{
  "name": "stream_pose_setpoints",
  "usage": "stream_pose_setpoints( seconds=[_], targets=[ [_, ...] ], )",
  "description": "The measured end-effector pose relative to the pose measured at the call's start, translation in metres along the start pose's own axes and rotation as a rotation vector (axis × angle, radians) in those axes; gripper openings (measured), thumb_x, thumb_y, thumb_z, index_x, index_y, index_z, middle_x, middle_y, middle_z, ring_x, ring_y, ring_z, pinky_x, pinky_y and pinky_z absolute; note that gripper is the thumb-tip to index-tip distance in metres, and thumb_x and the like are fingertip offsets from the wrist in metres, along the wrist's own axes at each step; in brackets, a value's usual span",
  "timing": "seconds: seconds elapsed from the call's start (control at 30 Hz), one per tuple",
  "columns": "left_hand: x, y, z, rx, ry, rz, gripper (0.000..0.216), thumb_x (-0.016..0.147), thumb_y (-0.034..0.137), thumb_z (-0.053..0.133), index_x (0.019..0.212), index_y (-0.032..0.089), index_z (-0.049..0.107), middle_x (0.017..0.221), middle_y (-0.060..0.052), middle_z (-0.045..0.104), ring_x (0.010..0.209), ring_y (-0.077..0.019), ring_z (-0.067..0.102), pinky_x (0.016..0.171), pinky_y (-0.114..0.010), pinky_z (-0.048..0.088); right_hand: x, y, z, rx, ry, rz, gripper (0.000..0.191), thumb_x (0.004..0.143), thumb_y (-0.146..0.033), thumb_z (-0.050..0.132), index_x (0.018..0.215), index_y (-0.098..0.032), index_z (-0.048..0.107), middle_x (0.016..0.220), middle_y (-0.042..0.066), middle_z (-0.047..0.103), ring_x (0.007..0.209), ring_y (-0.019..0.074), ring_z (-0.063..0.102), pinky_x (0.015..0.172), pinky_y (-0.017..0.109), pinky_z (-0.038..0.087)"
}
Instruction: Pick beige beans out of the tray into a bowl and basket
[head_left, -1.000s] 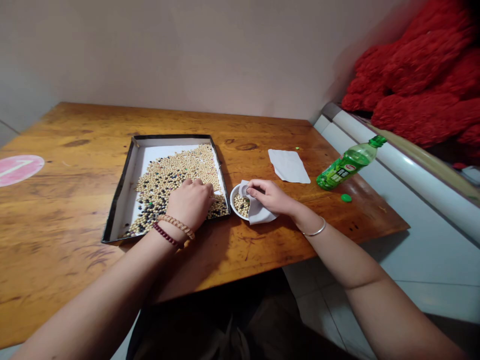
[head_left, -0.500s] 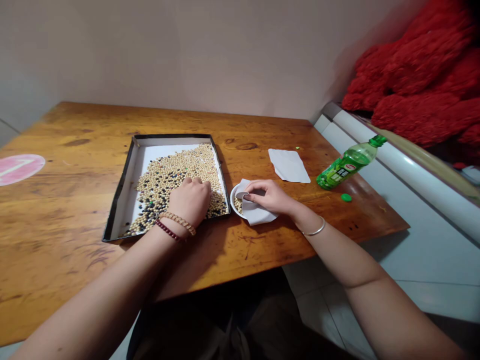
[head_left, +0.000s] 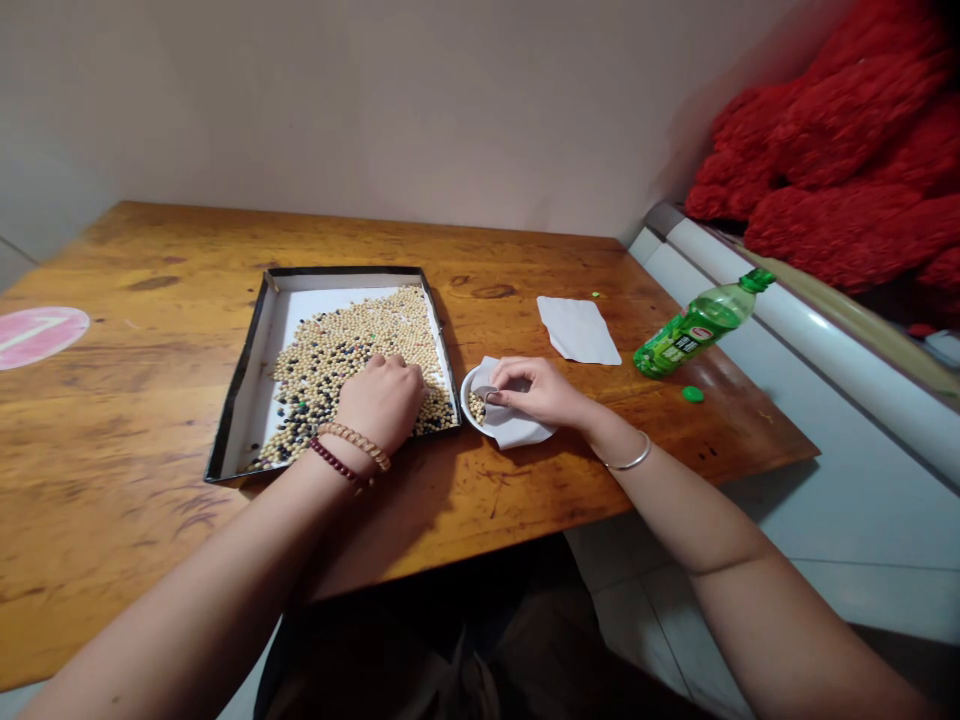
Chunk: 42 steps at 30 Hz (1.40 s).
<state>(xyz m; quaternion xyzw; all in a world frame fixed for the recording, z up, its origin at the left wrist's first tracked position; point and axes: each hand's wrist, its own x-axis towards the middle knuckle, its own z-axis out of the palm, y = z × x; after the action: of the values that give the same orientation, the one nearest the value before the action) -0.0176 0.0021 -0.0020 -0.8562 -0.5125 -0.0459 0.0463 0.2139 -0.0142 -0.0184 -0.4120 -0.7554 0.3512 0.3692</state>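
My left hand rests curled on a layer of pale beans mixed with dark ones, which fill a black-rimmed tray lined with white paper. Its fingers hide what lies under them. My right hand sits over a small white bowl to the right of the tray. Its thumb and forefinger pinch a pale grey cloth draped across the bowl. Only a few pale beans show inside, and the hand and cloth hide the rest.
A white paper sheet lies on the wooden table beyond the bowl. A green bottle lies on its side near a green cap. Red fluffy fabric is piled behind a white rounded edge.
My right hand has shifted slightly left over the bowl, and the cloth now covers more of the beans in it. My left hand has barely moved in the tray.
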Motion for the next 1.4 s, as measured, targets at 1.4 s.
stream_pose_setpoints(
  seconds=[1.4],
  targets=[
    [-0.01,0.049,-0.001,-0.161,0.319,0.175,0.028,0.095,0.031,0.04,0.087,0.022,0.065,0.085,-0.007,0.06,0.085,-0.022,0.048,0.067,-0.032,0.038,0.002,-0.002,-0.007,0.003,-0.125,0.078,0.024,0.078,-0.036,0.066,0.088,-0.016,0.074,0.09,0.007,0.074,0.084,0.0201,0.066,0.078,0.032,0.049]
  ],
)
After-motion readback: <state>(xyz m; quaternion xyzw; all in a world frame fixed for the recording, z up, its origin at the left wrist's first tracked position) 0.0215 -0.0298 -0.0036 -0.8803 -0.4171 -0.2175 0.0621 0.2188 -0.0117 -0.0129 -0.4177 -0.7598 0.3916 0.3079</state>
